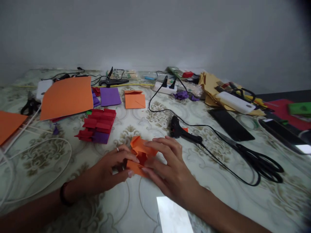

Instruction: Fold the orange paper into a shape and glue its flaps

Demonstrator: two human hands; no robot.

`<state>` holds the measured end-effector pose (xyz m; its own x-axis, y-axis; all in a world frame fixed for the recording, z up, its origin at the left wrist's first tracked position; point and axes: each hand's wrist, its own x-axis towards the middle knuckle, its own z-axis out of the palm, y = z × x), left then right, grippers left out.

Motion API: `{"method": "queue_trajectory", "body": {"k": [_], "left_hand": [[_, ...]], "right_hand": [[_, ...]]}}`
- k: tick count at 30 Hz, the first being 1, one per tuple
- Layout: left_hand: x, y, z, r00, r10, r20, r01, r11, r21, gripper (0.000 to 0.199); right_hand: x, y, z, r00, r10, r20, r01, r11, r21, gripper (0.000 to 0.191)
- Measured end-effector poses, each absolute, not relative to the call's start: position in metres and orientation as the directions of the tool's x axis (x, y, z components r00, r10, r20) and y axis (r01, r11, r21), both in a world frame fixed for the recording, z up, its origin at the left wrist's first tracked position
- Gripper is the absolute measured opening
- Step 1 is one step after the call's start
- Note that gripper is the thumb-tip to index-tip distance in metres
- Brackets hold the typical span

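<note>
A small folded orange paper piece [138, 168] lies between my two hands near the middle front of the table, its flaps partly raised around a darker hollow. My left hand [109, 168] grips its left side, thumb at the near edge and fingers at the inside. From the right, my right hand [170, 165] holds the opposite side, with the thumb low and the fingers curved over the top; its fingertips are slightly blurred. Behind my left hand stand red folded paper pieces [100, 121] with a purple part at their near end.
A black glue gun [186, 132] with its cord and black-handled scissors [259, 161] lie to the right, near a dark phone [230, 124]. Orange sheets [68, 97], a purple square [110, 96] and a power strip [165, 88] are farther back. A white cable [69, 155] loops at left.
</note>
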<state>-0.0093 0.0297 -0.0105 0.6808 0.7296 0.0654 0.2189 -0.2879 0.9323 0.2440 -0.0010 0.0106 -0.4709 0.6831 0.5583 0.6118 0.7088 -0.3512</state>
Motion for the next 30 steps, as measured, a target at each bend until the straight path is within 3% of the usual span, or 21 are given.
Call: {"method": "queue_trajectory", "body": {"k": [6, 10, 13, 16, 17, 20, 22, 25, 30], "left_hand": [[-0.003, 0.027, -0.009, 0.597, 0.801, 0.047, 0.243, -0.236, 0.941, 0.011], [-0.001, 0.026, -0.002, 0.535, 0.841, 0.078, 0.328, -0.292, 0.899, 0.014], [-0.001, 0.028, -0.003, 0.495, 0.857, 0.145, 0.370, -0.359, 0.857, 0.013], [-0.003, 0.028, -0.009, 0.434, 0.872, 0.225, 0.399, -0.410, 0.820, 0.013], [-0.004, 0.028, -0.012, 0.438, 0.882, 0.174, 0.425, -0.374, 0.824, 0.015], [-0.005, 0.027, -0.018, 0.373, 0.920, 0.119, 0.439, -0.288, 0.851, 0.017], [-0.005, 0.027, -0.022, 0.338, 0.937, 0.087, 0.427, -0.235, 0.873, 0.019], [-0.004, 0.031, -0.025, 0.323, 0.944, 0.068, 0.376, -0.193, 0.906, 0.018], [-0.002, 0.031, -0.021, 0.359, 0.933, -0.036, 0.306, -0.081, 0.949, 0.016]], "right_hand": [[0.244, -0.002, 0.008, -0.466, 0.663, 0.586, 0.609, 0.721, -0.332, 0.006], [0.244, 0.001, 0.018, -0.482, 0.671, 0.564, 0.563, 0.730, -0.387, 0.004], [0.257, 0.008, 0.037, -0.581, 0.642, 0.501, 0.472, 0.767, -0.434, 0.013], [0.300, 0.013, 0.052, -0.412, 0.766, 0.494, 0.626, 0.632, -0.458, 0.014], [0.322, 0.013, 0.053, -0.322, 0.804, 0.500, 0.695, 0.559, -0.451, 0.013], [0.398, 0.003, 0.044, -0.005, 0.900, 0.436, 0.917, 0.178, -0.358, 0.016], [0.446, -0.011, 0.032, 0.157, 0.926, 0.342, 0.953, -0.051, -0.299, 0.019], [0.493, -0.034, 0.014, 0.241, 0.927, 0.287, 0.950, -0.166, -0.263, 0.019], [0.516, -0.044, 0.002, 0.265, 0.947, 0.180, 0.938, -0.210, -0.276, 0.027]]}}
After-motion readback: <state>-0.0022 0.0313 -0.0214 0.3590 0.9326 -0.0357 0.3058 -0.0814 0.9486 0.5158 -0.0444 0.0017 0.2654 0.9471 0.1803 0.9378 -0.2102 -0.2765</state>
